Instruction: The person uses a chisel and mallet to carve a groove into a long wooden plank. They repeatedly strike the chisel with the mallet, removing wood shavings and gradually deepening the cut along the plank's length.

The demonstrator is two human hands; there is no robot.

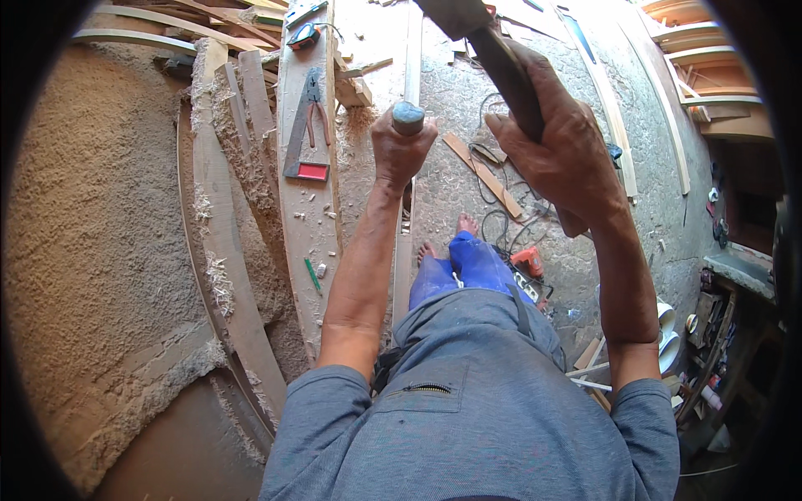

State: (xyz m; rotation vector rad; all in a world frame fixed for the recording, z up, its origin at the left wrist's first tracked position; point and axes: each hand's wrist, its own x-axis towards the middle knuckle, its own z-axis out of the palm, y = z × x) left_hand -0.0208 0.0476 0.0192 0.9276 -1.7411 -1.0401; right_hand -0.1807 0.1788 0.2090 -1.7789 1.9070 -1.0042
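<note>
My left hand (396, 154) is closed around an upright chisel (408, 115). Only its rounded blue handle end shows; the fist hides the blade. Beneath that fist runs a long narrow wooden bar (413, 58). In my right hand (568, 150) is a hammer (510, 71), raised higher and to the right, its dark head cut off by the upper edge of the view. Left of the chisel, a long plank (294, 221) carries a try square (294, 154) with a red-faced stock, pliers (315, 100), a tape measure (304, 36), a green pencil-like stick (312, 274) and wood chips.
A sawdust heap (100, 192) and shaving-covered boards (238, 284) lie at the left. On the floor are an orange power tool (528, 260), cables, a power strip (525, 287) and a loose wood strip (483, 175). Curved wooden pieces (710, 75) are stacked at the far right.
</note>
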